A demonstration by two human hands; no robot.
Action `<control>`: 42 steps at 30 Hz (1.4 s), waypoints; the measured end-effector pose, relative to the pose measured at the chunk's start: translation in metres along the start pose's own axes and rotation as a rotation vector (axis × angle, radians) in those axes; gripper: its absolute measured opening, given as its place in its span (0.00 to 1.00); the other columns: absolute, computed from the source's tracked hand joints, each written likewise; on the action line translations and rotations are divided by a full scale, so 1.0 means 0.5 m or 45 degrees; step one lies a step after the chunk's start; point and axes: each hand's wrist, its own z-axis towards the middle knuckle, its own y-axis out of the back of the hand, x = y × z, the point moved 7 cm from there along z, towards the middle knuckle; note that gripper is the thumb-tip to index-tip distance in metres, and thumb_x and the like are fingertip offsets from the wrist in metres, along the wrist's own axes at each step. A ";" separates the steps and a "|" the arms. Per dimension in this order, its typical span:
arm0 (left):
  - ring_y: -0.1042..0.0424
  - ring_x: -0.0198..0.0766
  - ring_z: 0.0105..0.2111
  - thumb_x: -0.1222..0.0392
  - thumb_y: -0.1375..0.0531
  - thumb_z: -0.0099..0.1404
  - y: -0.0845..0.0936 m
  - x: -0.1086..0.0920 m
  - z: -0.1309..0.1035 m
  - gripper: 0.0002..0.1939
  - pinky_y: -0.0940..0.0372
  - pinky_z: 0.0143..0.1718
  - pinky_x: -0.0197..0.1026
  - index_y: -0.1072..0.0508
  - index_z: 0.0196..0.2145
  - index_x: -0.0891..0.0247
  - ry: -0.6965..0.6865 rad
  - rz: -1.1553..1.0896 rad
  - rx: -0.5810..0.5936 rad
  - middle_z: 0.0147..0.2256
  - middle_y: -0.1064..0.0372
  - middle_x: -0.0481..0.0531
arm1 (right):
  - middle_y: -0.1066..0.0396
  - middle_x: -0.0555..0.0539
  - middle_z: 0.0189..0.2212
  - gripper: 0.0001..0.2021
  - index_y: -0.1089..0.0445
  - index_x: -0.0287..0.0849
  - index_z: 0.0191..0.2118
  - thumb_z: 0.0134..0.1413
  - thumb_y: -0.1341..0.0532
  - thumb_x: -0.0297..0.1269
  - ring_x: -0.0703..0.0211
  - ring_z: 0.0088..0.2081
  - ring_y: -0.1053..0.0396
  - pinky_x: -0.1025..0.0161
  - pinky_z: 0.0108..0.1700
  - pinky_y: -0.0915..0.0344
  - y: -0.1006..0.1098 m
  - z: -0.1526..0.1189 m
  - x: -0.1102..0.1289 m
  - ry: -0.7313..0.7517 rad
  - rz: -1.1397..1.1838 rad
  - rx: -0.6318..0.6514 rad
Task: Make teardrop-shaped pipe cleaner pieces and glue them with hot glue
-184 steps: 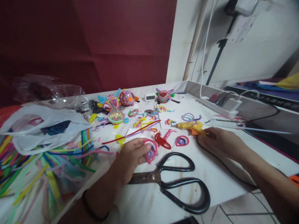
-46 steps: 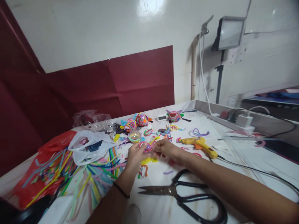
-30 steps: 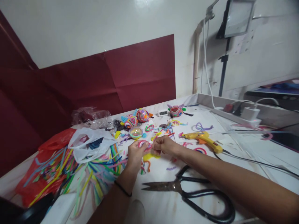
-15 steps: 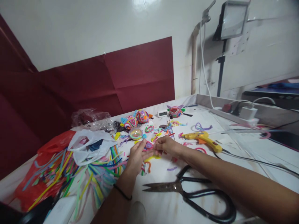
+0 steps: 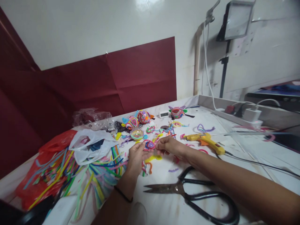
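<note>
A small pink and purple piece with a blue part (image 5: 149,145) is between my two hands, above the white table. My left hand (image 5: 136,156) grips its left side, fingers stretched beneath it. My right hand (image 5: 169,146) pinches at the right end of the piece; its fingertips are close together. Just behind stands a clear bowl (image 5: 137,133), with a small light-blue coil (image 5: 145,137) beside it. Yellow pipe-cleaner pieces (image 5: 153,158) lie below my hands. Large black-handled scissors (image 5: 174,188) rest nearer to me, blades pointing left.
A yellow glue gun (image 5: 206,141) lies right, its cord trailing off. Colourful pipe cleaners (image 5: 93,184) and a white bag (image 5: 92,147) cover the left. Behind are round colourful figures (image 5: 143,117), a small digital clock (image 5: 164,114) and a power strip (image 5: 241,118).
The pink and purple piece is turned more toward the camera, showing more of its face. My left hand has shifted slightly down. The whole view has moved a little.
</note>
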 end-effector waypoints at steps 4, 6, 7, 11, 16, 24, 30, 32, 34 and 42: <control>0.23 0.40 0.25 0.59 0.34 0.56 -0.002 -0.001 -0.002 0.11 0.28 0.27 0.37 0.31 0.32 0.67 -0.002 -0.014 0.020 0.26 0.27 0.52 | 0.30 0.48 0.36 0.12 0.32 0.36 0.43 0.63 0.43 0.41 0.63 0.33 0.31 0.62 0.35 0.31 0.003 -0.003 0.000 -0.003 0.021 -0.004; 0.23 0.41 0.27 0.58 0.34 0.55 -0.005 -0.001 -0.003 0.12 0.28 0.28 0.37 0.31 0.33 0.67 0.002 -0.028 0.034 0.26 0.27 0.53 | 0.30 0.47 0.36 0.12 0.32 0.36 0.43 0.63 0.43 0.41 0.63 0.33 0.31 0.62 0.35 0.31 0.006 -0.006 0.001 -0.003 0.030 -0.009; 0.22 0.41 0.28 0.57 0.34 0.55 -0.005 -0.001 -0.004 0.13 0.27 0.29 0.38 0.31 0.33 0.67 0.004 -0.036 0.037 0.26 0.27 0.53 | 0.30 0.48 0.36 0.12 0.32 0.36 0.43 0.63 0.43 0.41 0.63 0.33 0.31 0.62 0.35 0.31 0.008 -0.007 0.001 -0.002 0.036 -0.012; 0.22 0.43 0.30 0.56 0.34 0.56 -0.007 -0.002 -0.005 0.14 0.27 0.31 0.39 0.32 0.34 0.67 -0.003 -0.060 0.044 0.27 0.26 0.53 | 0.31 0.49 0.34 0.12 0.32 0.36 0.41 0.63 0.43 0.41 0.65 0.30 0.32 0.64 0.32 0.31 0.015 -0.012 0.001 -0.003 0.052 -0.028; 0.22 0.42 0.29 0.57 0.34 0.55 -0.009 0.000 -0.006 0.14 0.27 0.31 0.38 0.32 0.33 0.67 -0.017 -0.079 0.059 0.27 0.26 0.53 | 0.31 0.49 0.33 0.12 0.32 0.36 0.40 0.63 0.43 0.41 0.66 0.29 0.32 0.65 0.31 0.32 0.015 -0.014 0.002 0.012 0.087 -0.016; 0.22 0.40 0.27 0.57 0.33 0.54 -0.012 0.001 -0.004 0.13 0.27 0.32 0.38 0.33 0.31 0.66 -0.024 -0.121 0.075 0.25 0.27 0.50 | 0.31 0.50 0.31 0.11 0.32 0.36 0.39 0.63 0.43 0.41 0.67 0.27 0.33 0.67 0.29 0.33 0.016 -0.014 -0.001 0.018 0.130 -0.012; 0.22 0.43 0.30 0.55 0.36 0.59 -0.012 0.003 -0.004 0.12 0.27 0.33 0.41 0.33 0.34 0.66 -0.009 -0.152 0.075 0.27 0.25 0.54 | 0.31 0.49 0.33 0.11 0.32 0.36 0.40 0.63 0.43 0.41 0.66 0.29 0.32 0.65 0.31 0.32 0.015 -0.011 -0.006 0.003 0.162 -0.003; 0.22 0.43 0.30 0.54 0.38 0.61 -0.011 0.004 -0.003 0.12 0.27 0.33 0.41 0.33 0.35 0.66 0.004 -0.166 0.064 0.28 0.24 0.56 | 0.31 0.49 0.33 0.11 0.32 0.36 0.40 0.63 0.43 0.41 0.66 0.29 0.32 0.65 0.31 0.32 0.017 -0.011 -0.006 -0.006 0.170 -0.012; 0.22 0.44 0.29 0.53 0.41 0.63 -0.010 0.006 -0.003 0.12 0.27 0.32 0.42 0.32 0.35 0.67 0.023 -0.178 0.054 0.28 0.24 0.57 | 0.31 0.49 0.33 0.11 0.32 0.36 0.41 0.63 0.43 0.41 0.66 0.30 0.32 0.65 0.31 0.32 0.019 -0.011 -0.005 -0.014 0.182 -0.026; 0.22 0.43 0.29 0.60 0.39 0.61 -0.015 0.006 -0.005 0.08 0.27 0.31 0.39 0.32 0.33 0.68 0.025 -0.169 0.044 0.28 0.24 0.58 | 0.31 0.49 0.34 0.11 0.32 0.36 0.42 0.63 0.43 0.40 0.66 0.30 0.32 0.65 0.31 0.32 0.017 -0.008 -0.006 -0.060 0.235 -0.099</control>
